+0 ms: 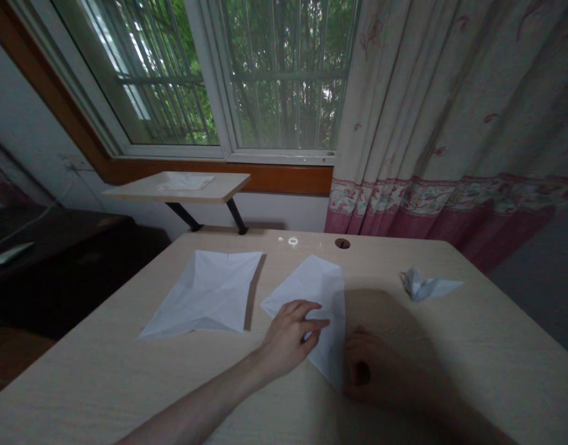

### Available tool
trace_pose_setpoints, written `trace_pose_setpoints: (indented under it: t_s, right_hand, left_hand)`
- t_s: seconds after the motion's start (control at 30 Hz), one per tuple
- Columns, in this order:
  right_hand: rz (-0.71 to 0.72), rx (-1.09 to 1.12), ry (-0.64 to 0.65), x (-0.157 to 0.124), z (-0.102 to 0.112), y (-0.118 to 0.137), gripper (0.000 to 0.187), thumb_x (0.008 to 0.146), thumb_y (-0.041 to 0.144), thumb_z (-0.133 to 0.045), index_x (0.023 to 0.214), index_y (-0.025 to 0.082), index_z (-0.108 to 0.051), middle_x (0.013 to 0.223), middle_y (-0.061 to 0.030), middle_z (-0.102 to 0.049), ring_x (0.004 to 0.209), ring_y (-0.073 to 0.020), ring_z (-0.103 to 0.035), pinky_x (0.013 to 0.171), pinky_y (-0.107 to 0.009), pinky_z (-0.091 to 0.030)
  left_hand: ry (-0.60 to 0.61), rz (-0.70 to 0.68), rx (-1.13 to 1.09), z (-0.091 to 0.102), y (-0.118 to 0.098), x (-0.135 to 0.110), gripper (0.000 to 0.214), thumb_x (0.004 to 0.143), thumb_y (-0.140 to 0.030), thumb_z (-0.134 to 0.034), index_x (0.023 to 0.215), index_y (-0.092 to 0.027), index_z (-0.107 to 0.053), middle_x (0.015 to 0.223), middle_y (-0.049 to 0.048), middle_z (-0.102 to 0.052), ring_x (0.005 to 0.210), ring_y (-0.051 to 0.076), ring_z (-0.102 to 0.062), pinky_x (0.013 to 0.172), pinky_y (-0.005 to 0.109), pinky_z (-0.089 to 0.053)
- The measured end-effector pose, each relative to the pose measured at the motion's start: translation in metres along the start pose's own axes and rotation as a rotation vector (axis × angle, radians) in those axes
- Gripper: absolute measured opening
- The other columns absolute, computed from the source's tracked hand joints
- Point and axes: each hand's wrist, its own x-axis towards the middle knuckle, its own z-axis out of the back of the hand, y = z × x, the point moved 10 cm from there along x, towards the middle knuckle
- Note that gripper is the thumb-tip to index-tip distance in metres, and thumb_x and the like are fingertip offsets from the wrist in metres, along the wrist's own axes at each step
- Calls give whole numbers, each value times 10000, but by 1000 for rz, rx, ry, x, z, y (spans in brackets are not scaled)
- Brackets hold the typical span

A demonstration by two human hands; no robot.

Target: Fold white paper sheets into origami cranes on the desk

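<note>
A white sheet of paper (327, 281), folded into a pointed kite-like shape, lies on the table in the middle. My left hand (290, 334) rests on it, fingers apart and stretched over the surface. At the paper's right edge, in deep shadow, my right hand (376, 364) has its fingers curled, with the thumb and fingertips at the lower right border; the exact contact is dim. Left of them is a second white sheet (214, 293), unfolded and creased, its edges slightly raised. A small folded paper bird (425, 286) sits to the right.
The wooden table (126, 364) has a round cable hole (342, 243) near its back edge. A raised shelf (232, 181) on black legs at the back left carries another white paper (186, 181). Behind are a barred window (284, 74) and a patterned curtain (432, 123).
</note>
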Motion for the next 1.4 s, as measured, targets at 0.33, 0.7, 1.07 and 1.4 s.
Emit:
trace_pose_setpoints:
  t_s: [0.33,0.7,1.07,1.4]
  right_hand:
    - [39,131,-30,0,6,-11,166,752,211,-800,678,216,-652,793,12,-692,840,-185,-654,769,-291,-504]
    - [24,-316,-382,-7,44,-48,228,964,220,-493,941,224,-720,973,-72,-694,895,-229,-639,832,-408,-518]
    - [76,-371,-401,-4,41,-43,245,972,206,-494,939,216,-736,981,-78,-715,907,-224,-670,832,-382,-533]
    - [44,-323,-396,-2,39,-52,231,963,225,-506,934,229,-735,984,-68,-710,922,-218,-663,837,-362,-550]
  left_hand:
    - [-5,-22,22,0,-2,-2,395,873,-115,-607,1191,-327,-707,1324,36,-626,1193,262,-570,1004,477,-469]
    - [9,-52,88,-6,-5,-6,392,878,-135,-580,1223,-282,-696,1365,63,-611,1254,300,-544,1041,508,-471]
    - [30,-44,101,-7,-6,-4,409,863,-119,-597,1229,-277,-694,1366,69,-613,1252,307,-553,1051,506,-469]
    - [-100,-82,67,4,-10,-6,321,884,-126,-560,1155,-224,-703,1277,60,-673,1197,298,-595,1003,505,-509]
